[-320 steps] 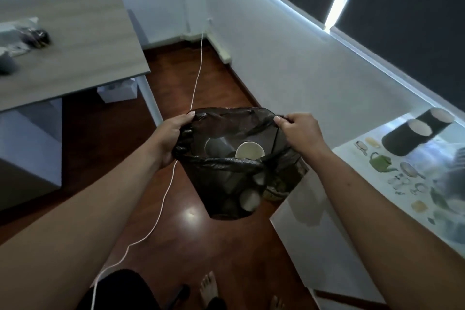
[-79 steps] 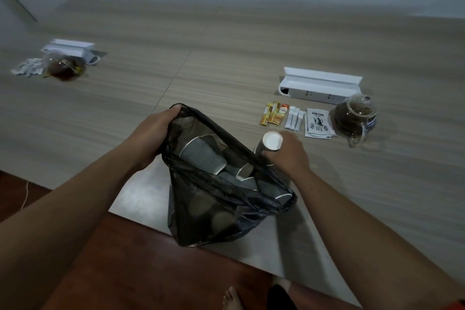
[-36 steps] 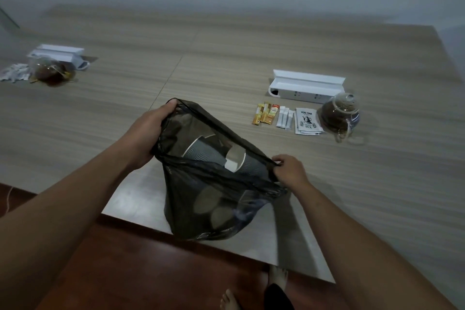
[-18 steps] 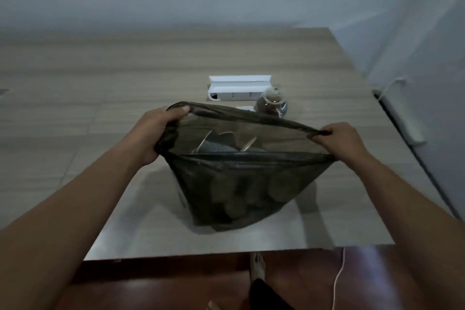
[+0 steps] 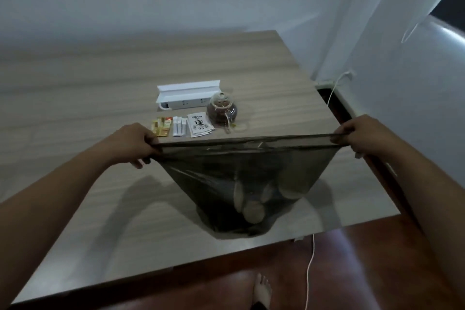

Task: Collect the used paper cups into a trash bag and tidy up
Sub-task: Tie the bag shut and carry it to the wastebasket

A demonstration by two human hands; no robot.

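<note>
trash bag (image 5: 241,178) of paper cups (image 5: 253,211) is gripped taut at its rim by left hand (image 5: 130,142) at nine o'clock and right hand (image 5: 362,137) at three; closing step judged in hand, tying next.

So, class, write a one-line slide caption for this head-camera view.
Both hands stretch a dark trash bag of paper cups taut above the table.

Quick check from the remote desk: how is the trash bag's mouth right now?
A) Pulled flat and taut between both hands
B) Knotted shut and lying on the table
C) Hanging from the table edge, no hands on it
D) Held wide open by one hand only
A: the left hand and right hand each grip an end of the trash bag rim, stretched into a straight line above the table.
</note>
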